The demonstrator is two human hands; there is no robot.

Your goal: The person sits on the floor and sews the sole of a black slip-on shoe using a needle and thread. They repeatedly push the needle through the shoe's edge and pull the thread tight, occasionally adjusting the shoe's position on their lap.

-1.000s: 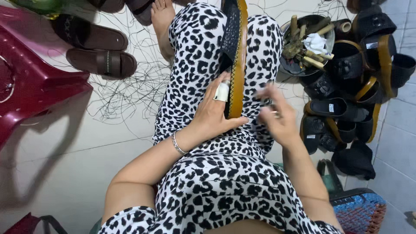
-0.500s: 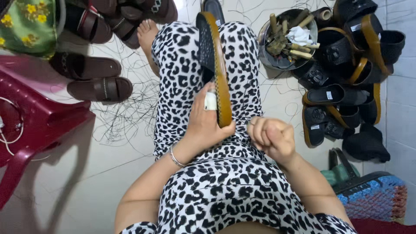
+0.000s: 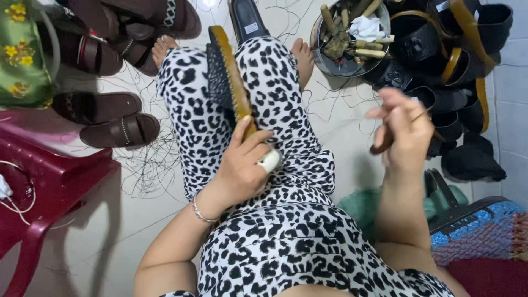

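The left hand (image 3: 242, 165) is clamped on a tan-edged sandal sole (image 3: 228, 82) lying along the lap; the right hand (image 3: 404, 135) is closed on a wooden-handled tool (image 3: 385, 140), lifted off to the side — stitching looks partway done. Loose threads (image 3: 146, 165) litter the pale floor (image 3: 82, 231); black uppers (image 3: 462, 60) are piled by the tiled wall, brown sandals (image 3: 118, 129) beside a red stool (image 3: 44, 187).

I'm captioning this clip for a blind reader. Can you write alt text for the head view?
Seen from above, a seated person's left hand steadies a black sandal sole with a tan edge on their lap, while the right hand is raised holding a wooden-handled tool. Brown sandals lie on the left, black sandal parts on the right.
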